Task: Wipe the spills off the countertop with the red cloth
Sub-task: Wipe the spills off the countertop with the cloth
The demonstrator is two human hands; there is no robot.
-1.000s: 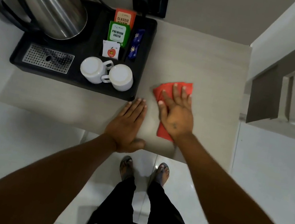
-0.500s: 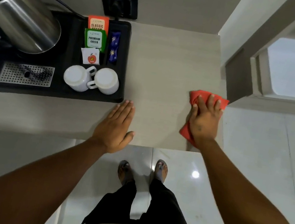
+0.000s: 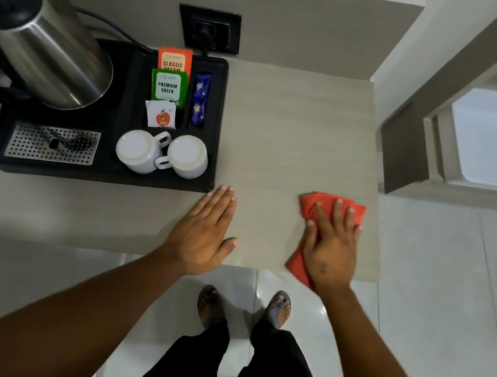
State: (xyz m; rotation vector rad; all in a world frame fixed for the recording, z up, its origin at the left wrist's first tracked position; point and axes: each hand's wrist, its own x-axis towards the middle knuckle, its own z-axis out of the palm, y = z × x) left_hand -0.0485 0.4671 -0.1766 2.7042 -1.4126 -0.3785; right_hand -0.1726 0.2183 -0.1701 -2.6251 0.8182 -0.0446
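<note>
1. Pressing flat, our right hand (image 3: 331,249) lies palm-down on the red cloth (image 3: 314,205) with fingers spread and straight, nothing gripped; cloth shows beyond the fingertips and beside the wrist.
2. Left of that press, our left hand (image 3: 205,230) rests open and flat on the countertop (image 3: 283,134), fingers together, holding nothing.
3. Both forearms reach forward from the near edge, which the cloth overhangs slightly.
4. Further left sits a black tray (image 3: 103,177) with a steel kettle (image 3: 48,53) and two white cups (image 3: 160,154).
5. Pale floor tiles (image 3: 433,320) lie below and to the right.
</note>
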